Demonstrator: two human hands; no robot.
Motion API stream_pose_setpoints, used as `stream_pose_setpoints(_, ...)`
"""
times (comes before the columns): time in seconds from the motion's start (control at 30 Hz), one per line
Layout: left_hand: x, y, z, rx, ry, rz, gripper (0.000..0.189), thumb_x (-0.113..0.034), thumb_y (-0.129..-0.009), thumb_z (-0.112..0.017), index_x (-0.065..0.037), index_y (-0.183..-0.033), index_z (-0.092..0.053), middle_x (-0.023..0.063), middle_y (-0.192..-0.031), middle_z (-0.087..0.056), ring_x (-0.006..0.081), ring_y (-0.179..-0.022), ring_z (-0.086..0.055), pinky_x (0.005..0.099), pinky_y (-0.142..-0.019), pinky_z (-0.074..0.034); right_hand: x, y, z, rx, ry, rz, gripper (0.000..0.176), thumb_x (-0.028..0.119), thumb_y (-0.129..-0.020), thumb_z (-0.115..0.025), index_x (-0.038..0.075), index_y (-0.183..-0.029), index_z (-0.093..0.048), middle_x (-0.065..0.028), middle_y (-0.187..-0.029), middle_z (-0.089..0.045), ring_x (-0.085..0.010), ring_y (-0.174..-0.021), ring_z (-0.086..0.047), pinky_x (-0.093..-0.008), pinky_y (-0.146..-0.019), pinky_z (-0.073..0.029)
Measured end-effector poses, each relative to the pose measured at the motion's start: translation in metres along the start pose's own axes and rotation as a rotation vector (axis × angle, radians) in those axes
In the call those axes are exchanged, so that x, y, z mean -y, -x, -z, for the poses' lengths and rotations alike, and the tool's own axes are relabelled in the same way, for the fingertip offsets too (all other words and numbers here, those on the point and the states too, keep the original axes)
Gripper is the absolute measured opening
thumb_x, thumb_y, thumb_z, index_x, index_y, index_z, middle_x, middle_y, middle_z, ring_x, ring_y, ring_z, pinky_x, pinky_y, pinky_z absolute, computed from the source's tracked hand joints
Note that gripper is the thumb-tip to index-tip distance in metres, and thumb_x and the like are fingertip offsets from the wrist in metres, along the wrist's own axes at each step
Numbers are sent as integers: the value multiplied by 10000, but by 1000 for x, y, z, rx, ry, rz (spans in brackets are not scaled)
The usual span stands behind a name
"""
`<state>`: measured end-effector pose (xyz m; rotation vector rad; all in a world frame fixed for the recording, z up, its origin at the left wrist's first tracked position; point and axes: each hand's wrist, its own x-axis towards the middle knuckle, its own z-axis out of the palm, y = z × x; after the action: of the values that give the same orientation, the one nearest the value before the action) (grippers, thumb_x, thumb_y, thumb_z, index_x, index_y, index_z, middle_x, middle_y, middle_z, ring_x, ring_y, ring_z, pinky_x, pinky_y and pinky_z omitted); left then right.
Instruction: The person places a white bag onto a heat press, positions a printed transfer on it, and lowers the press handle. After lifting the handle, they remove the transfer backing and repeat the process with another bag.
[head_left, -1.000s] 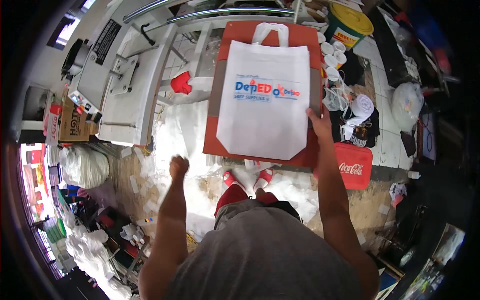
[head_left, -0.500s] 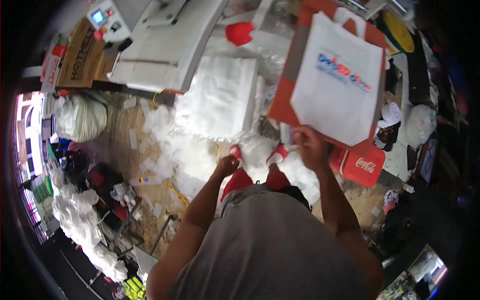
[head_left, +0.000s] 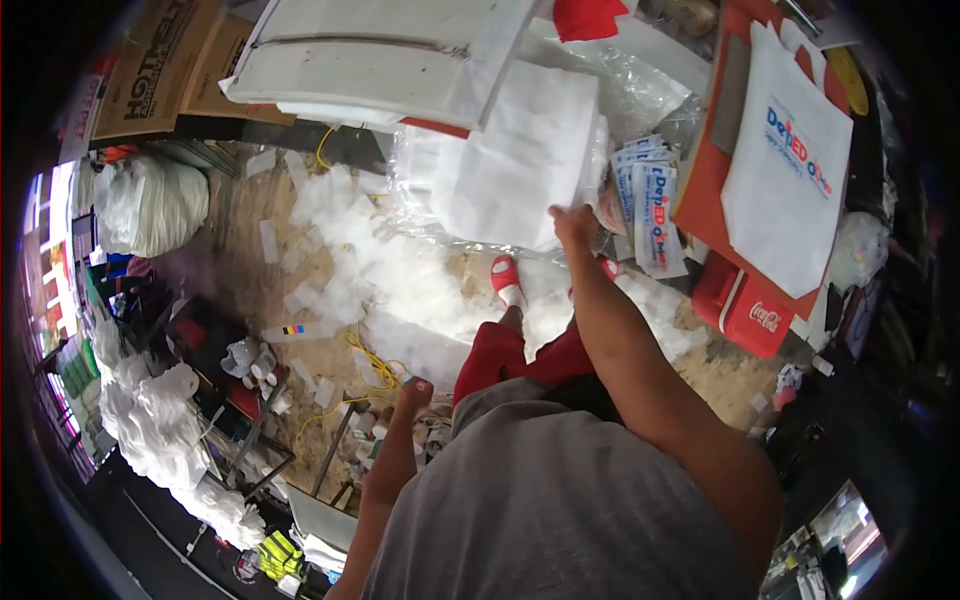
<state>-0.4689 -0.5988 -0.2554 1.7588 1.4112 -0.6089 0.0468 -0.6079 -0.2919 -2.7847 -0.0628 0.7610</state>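
My right hand (head_left: 574, 228) reaches forward, its fingers closed on the near right corner of the top white bag (head_left: 520, 150) in a stack wrapped in clear plastic. Low beside my left leg, my left hand (head_left: 414, 393) is curled into a fist, with nothing visible in it. A white bag with blue and red print (head_left: 790, 170) lies flat on an orange-red board (head_left: 712, 165) at the right. Between the stack and the board are printed packs or sheets (head_left: 655, 215) with similar lettering.
A white machine table (head_left: 360, 50) stands at the upper left, near cardboard boxes (head_left: 155, 70). A red cooler (head_left: 745, 310) sits below the board. White scraps (head_left: 350, 220) and a yellow cord (head_left: 375, 370) lie on the floor. A metal frame (head_left: 330, 450) stands at the lower left.
My right hand has moved left from the board's edge to the white stack and closed on its corner. My left hand has drawn back toward my body. The view has shifted.
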Motion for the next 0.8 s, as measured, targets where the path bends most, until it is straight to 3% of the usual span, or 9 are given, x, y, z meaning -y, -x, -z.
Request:
stream_pose_setpoints(0.13, 24, -3, 4, 35, -42, 55, 317, -342, -832, -593, -51, -925, -676, 209, -887, -692, 387, -878, -673, 449, -782, -542, -15, -3, -8, -69, -66, 6, 447, 356, -761, -742, -9, -982, -609, -220, -979, -693, -342, -932, -691, -431, -807, -555)
stream_pose_setpoints(0.27, -38, -39, 32, 22, -167, -115, 319, -371, -855, -553, -79, -908, -669, 220, -909, -681, 415, -907, -645, 475, -794, -525, -51, -3, -4, -166, -126, 251, 255, 206, -768, -663, -4, -906, -620, -203, -861, -694, -334, -828, -690, -404, -743, -547)
stream_pose_setpoints(0.3, -51, -49, 36, -18, -86, -210, 323, -381, -867, -536, -88, -905, -665, 228, -914, -675, 427, -917, -635, 485, -799, -517, -64, 0, 3, -98, -168, 236, 218, 185, -752, -648, 14, -884, -623, -169, -807, -685, -311, -783, -680, -395, -715, -537)
stream_pose_setpoints(0.33, 7, -124, -14, -31, -200, -376, 328, -345, -890, -579, -43, -980, -671, 212, -956, -686, 390, -923, -665, 449, -785, -532, -77, 6, 13, -29, -210, 221, 184, 165, -736, -633, 31, -862, -626, -135, -753, -675, -288, -739, -670, -386, -688, -528)
stream_pose_setpoints(0.4, -87, -120, 21, 0, 384, -35, 511, -514, -907, -610, -126, -1238, -592, 105, -1007, -695, 268, -946, -660, 404, -763, -522, -127, 15, 32, 612, -621, 74, 282, 120, -727, -600, 65, -1001, -634, -79, -733, -647, -251, -711, -652, -362, -666, -524)
stream_pose_setpoints(0.47, -182, -77, 76, 241, 851, 101, 743, -563, -920, -577, -170, -1473, -273, 127, -1293, -565, 308, -1178, -558, 499, -872, -501, -121, 68, 98, 777, -853, -60, 422, 85, -718, -618, 95, -1140, -606, -40, -738, -612, -198, -676, -610, -317, -625, -506)
stream_pose_setpoints(0.6, -227, -77, 79, 547, 961, -21, 761, -378, -914, -658, -181, -1496, -210, 151, -1351, -509, 294, -1144, -591, 497, -906, -514, -140, 76, 113, 830, -1076, -275, 507, 73, -739, -633, 80, -1234, -522, -129, -1067, -616, -232, -864, -639, -331, -694, -522)
stream_pose_setpoints(0.7, -235, -76, 77, 578, 717, -242, 871, -146, -850, -723, -177, -1518, -165, 159, -1273, -536, 274, -1129, -604, 487, -909, -525, -92, 88, 125, 226, -455, 574, 698, 42, -799, -564, 117, -1455, -337, -185, -1130, -606, -293, -941, -633, -398, -769, -532)
stream_pose_setpoints(0.8, -249, -49, 81, 638, 646, -111, 965, -77, -815, -737, -182, -1539, -108, 148, -1245, -543, 257, -1110, -591, 462, -901, -523, -18, 170, 250, 425, -279, 828, 741, -17, -808, -504, 163, -1499, -309, -197, -1061, -632, -321, -860, -639, -408, -734, -521)
